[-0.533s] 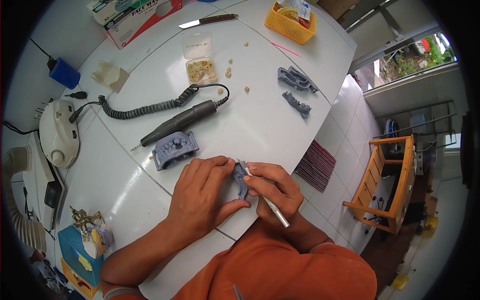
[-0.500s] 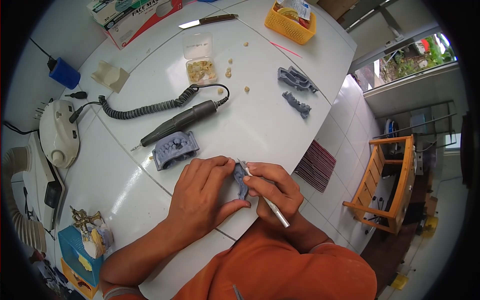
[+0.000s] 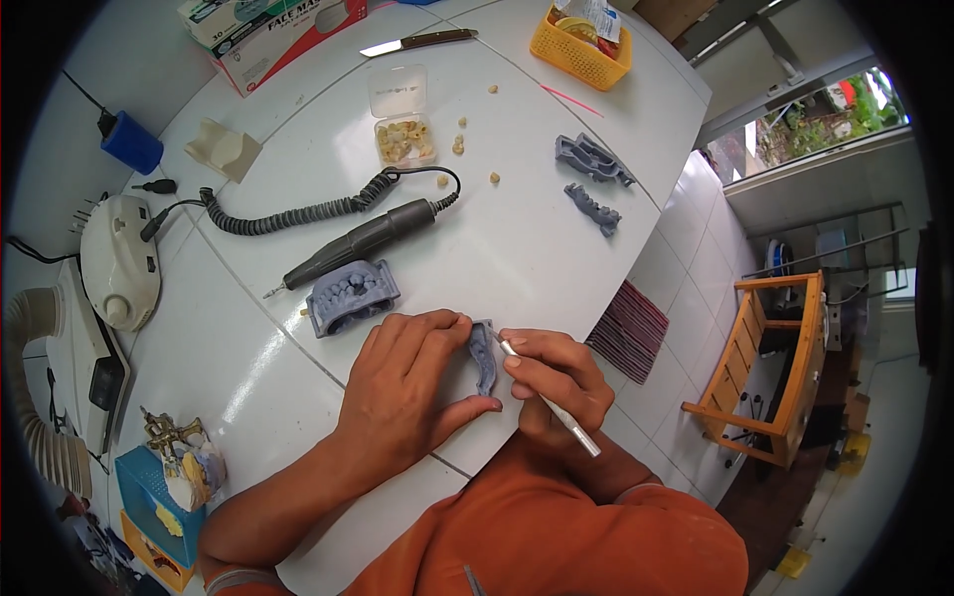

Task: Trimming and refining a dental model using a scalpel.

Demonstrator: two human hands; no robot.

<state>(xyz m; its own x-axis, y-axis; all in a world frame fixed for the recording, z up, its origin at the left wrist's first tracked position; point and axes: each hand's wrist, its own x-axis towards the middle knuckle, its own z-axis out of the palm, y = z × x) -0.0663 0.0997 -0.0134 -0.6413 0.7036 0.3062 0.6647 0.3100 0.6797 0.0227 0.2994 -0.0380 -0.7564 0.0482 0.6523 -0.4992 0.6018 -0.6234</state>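
Note:
My left hand (image 3: pixel 402 372) grips a grey-blue dental model piece (image 3: pixel 482 356) at the table's near edge, fingers at its far end and thumb at its near end. In my right hand (image 3: pixel 558 382) is a slim silver craft knife (image 3: pixel 566 425), pinched like a pen. Its tip points at the model's upper right side; whether it touches is too small to tell. Just beyond my left hand sits a larger grey-blue dental model (image 3: pixel 351 298) with a row of teeth. A dark rotary handpiece (image 3: pixel 358 243) lies right behind that model.
A coiled cord (image 3: pixel 288 223) runs toward a white control unit (image 3: pixel 119 263) at left. Farther back are an open clear box (image 3: pixel 405 141) of small tooth-like pieces, a brown-handled knife (image 3: pixel 417 42) and a yellow basket (image 3: pixel 579 58). Two grey model parts (image 3: pixel 593 161) (image 3: pixel 593 209) lie near the right edge.
My right hand has shifted slightly right and away from the model piece, taking the craft knife with it. More of the model shows now. My left hand keeps its hold.

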